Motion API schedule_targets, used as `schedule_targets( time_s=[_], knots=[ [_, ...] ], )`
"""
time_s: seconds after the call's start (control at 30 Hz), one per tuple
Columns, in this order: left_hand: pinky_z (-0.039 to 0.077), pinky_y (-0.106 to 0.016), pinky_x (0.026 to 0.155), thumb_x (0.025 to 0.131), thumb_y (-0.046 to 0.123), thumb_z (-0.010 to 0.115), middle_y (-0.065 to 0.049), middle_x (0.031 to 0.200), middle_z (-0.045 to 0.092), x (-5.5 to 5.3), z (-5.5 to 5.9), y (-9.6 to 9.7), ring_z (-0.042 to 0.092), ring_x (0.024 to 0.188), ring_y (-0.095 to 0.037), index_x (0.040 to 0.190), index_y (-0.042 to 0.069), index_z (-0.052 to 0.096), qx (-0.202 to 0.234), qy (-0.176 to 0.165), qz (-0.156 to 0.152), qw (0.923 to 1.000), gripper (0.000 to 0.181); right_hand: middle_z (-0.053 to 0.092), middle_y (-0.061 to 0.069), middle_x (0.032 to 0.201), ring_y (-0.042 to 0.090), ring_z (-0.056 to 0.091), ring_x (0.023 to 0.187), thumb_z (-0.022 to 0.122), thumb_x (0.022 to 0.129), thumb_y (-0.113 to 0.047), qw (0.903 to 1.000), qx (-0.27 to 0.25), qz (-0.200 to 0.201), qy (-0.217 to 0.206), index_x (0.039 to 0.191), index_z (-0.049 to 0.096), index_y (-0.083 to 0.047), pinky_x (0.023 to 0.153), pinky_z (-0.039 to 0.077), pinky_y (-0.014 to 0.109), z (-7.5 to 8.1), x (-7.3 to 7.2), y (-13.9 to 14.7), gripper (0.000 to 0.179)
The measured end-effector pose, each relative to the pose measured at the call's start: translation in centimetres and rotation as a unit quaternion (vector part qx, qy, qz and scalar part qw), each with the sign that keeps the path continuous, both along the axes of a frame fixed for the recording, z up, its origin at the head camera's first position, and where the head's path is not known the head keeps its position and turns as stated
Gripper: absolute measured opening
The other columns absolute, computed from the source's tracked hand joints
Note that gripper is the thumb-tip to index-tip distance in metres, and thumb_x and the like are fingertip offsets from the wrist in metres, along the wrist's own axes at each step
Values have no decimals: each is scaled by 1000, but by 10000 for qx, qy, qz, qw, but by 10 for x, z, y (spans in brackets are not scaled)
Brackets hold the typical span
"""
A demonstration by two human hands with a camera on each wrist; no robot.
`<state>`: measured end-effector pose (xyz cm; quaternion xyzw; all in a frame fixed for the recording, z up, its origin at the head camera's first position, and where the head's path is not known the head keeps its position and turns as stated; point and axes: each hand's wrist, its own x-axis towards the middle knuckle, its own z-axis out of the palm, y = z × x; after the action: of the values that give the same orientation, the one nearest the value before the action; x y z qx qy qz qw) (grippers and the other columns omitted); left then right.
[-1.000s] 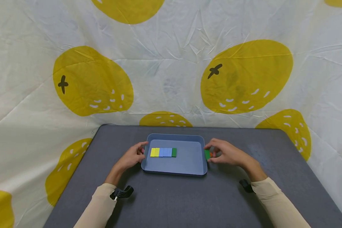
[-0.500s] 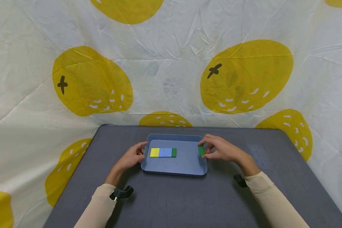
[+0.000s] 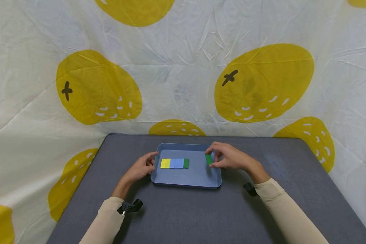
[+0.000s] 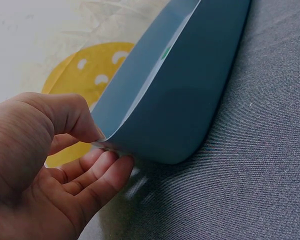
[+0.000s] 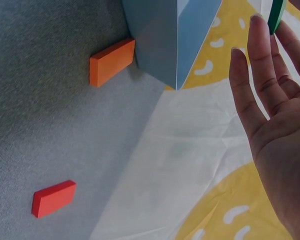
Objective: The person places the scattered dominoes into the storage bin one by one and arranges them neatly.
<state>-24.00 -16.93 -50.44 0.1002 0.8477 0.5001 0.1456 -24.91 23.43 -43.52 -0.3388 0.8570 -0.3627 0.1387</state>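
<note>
A shallow blue-grey tray [image 3: 198,178] lies on the table, with a row of flat rectangular blocks in its left half. From left to right run two yellow blocks [image 3: 165,163], some blue blocks [image 3: 177,163] and one green block [image 3: 186,163]. My left hand [image 3: 141,167] pinches the tray's left rim, a finger bent over the top and the others against the outside, as the left wrist view [image 4: 55,155] shows. Over the tray's right end, my right hand [image 3: 231,157] holds another green block [image 3: 208,159] between thumb and fingers, tilted.
An orange block [image 5: 111,61] lies on the table just outside the tray's right wall. Farther off, a red block [image 5: 54,198] lies on the grey tabletop [image 3: 183,217]. A white cloth [image 3: 183,84] with yellow fruit prints hangs behind the table.
My right hand has carried the green block leftward, from outside the tray's right rim to over its inside. My left hand, the tray and the row of blocks have stayed put.
</note>
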Motion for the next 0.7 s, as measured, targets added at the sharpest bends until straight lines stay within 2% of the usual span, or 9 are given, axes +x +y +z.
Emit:
schedule_targets(
  time_s=[0.07,0.1,0.2,0.33,0.5,0.7],
  knots=[
    [52,-37,66,88,-3,58,-15,104,51,0,0,0,52,82,-23,153,6,43,2,2,12,10000,67,60,-1,111,14,62,76,82,86,-24,10000,40,-19,-30,124,66,-15,54,54,31,0,-1,-3,42],
    [52,-37,66,88,-3,58,-15,105,51,0,0,0,52,82,-23,153,6,43,-2,1,21,10000,67,60,-1,111,13,62,77,82,86,-24,10000,68,-13,2,124,66,-14,57,54,30,0,-2,-4,42],
    [51,-37,66,89,-3,58,-15,105,51,1,0,0,52,82,-23,153,6,43,-37,-7,51,10000,66,61,-3,113,11,63,78,82,86,-24,9997,160,23,192,124,67,-11,70,56,29,-1,-4,-8,43],
    [51,-37,66,89,-3,58,-16,105,51,1,2,1,52,81,-23,153,6,44,-78,2,76,9999,66,61,-5,113,9,63,78,82,86,-26,9993,199,88,320,122,67,-15,84,55,34,-4,-9,-14,41],
    [51,-35,66,88,-4,58,-16,105,51,1,1,1,52,82,-23,152,6,44,-78,1,80,9999,66,61,-2,116,9,64,81,81,87,-26,9993,155,209,272,123,67,-17,83,56,39,-6,-13,-21,40],
    [51,-35,66,88,-3,58,-16,106,51,1,1,1,52,83,-23,152,6,44,-64,-10,95,9999,66,62,-1,119,8,62,82,80,87,-24,9985,234,353,354,123,67,-15,79,55,30,-9,-17,-31,39]
  ],
)
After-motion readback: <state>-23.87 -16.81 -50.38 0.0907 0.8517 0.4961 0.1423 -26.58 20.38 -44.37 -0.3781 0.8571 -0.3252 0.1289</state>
